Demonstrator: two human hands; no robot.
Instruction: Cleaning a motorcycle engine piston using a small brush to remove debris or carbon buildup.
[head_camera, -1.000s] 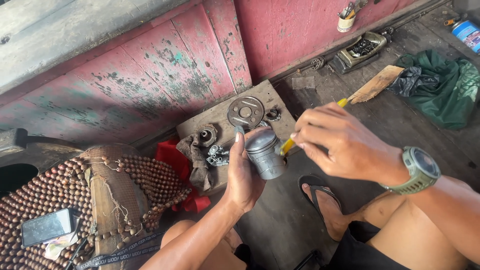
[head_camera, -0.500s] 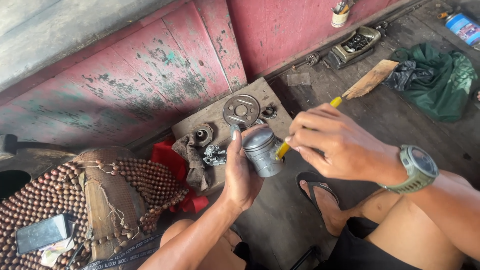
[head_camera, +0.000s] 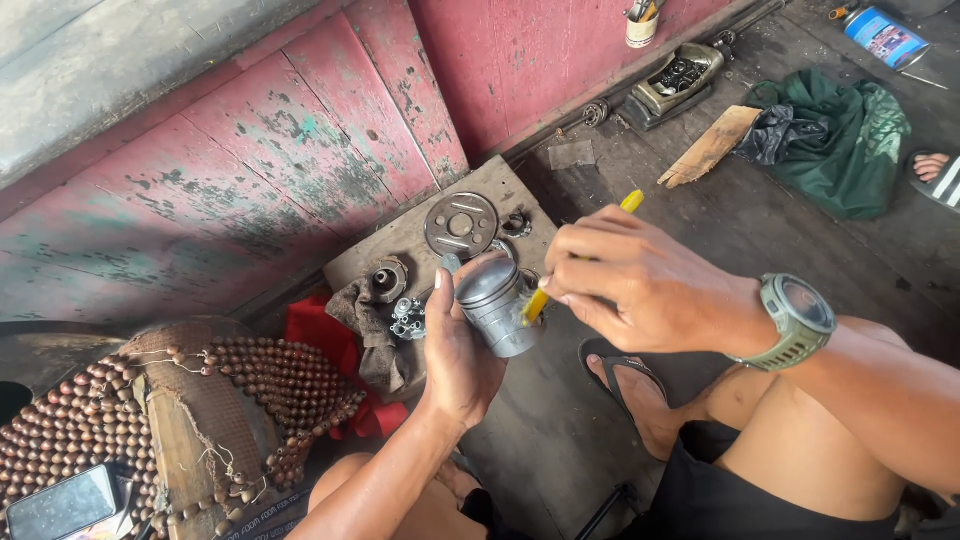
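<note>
Peeling red boards back a dark plank floor, and we sit low over it. Our left hand wraps its grip around a piston, thumb up along the near side, fingers behind. We see a short grey metal cylinder, dull and worn, tilted with its flat crown toward the wall, thin ring grooves circling just under the crown and a smooth skirt below. Our right hand, a green watch on the wrist, pinches a yellow-handled tool between thumb and fingertips; the tool's lower end touches the piston's side, its yellow top poking out above the knuckles. Just behind the piston, a small wooden board carries a round metal disc, a hub and a brown rag. Farther right lies green cloth.
</note>
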